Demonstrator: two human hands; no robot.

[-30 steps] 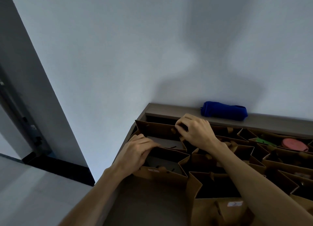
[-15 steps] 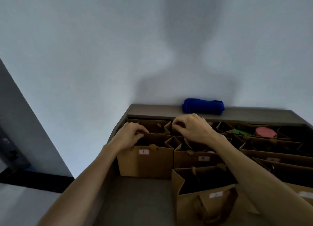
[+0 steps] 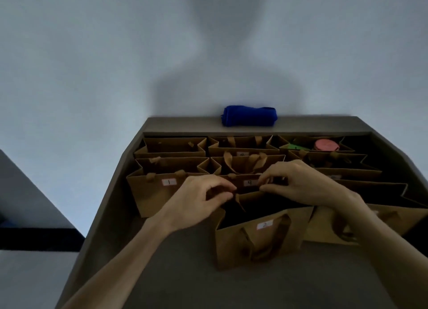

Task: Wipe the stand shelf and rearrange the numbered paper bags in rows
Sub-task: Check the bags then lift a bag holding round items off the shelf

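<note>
Several brown paper bags stand in rows on the grey stand shelf (image 3: 176, 274). The bag marked 1 (image 3: 152, 197) is at the front left, the bag marked 9 (image 3: 249, 183) beside it, and the bag marked 2 (image 3: 254, 241) stands nearest me. My left hand (image 3: 199, 200) and my right hand (image 3: 298, 181) meet over the back rim of bag 2, just in front of bag 9. Both have curled fingers that pinch at the bag's top edge. A rolled blue cloth (image 3: 249, 116) lies on the shelf's back ledge.
More bags fill the right side; one at the back right holds a pink round thing (image 3: 326, 144) and a green thing (image 3: 295, 146). The white wall rises behind the ledge. The shelf's left edge drops to a grey floor (image 3: 34, 274).
My view swung right and down. Both hands came back from the far-left bags to the middle, and now meet at bag 2's rim.
</note>
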